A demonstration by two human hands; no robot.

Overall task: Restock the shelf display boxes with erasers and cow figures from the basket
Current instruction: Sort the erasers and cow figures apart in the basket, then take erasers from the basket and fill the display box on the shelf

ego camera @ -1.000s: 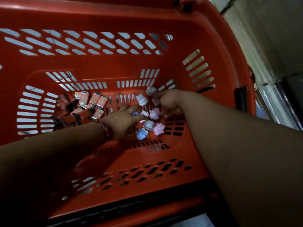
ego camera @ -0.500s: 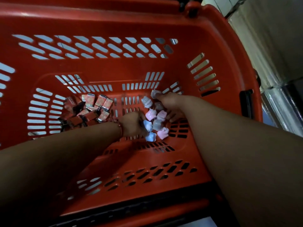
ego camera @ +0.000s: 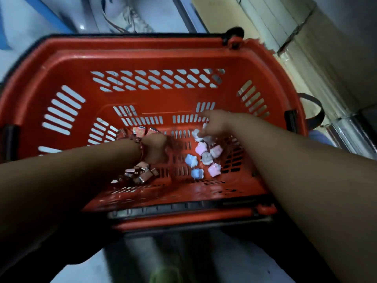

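Currently: you are holding both arms inside the red slotted plastic basket (ego camera: 142, 58).
Your left hand (ego camera: 155, 148) is hovering over small wrapped erasers (ego camera: 140, 175), your right hand (ego camera: 214, 123) at pastel plastic cow figures (ego camera: 204, 158) on its floor; blur is hiding both grips.

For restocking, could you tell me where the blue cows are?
Head view: on the basket floor, right of centre, between the left hand and the pink cows; blue cows.

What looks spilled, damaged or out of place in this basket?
Nothing stands out. The erasers and cow figures lie loose in two groups inside the basket; none shows outside it, though the picture is blurred.
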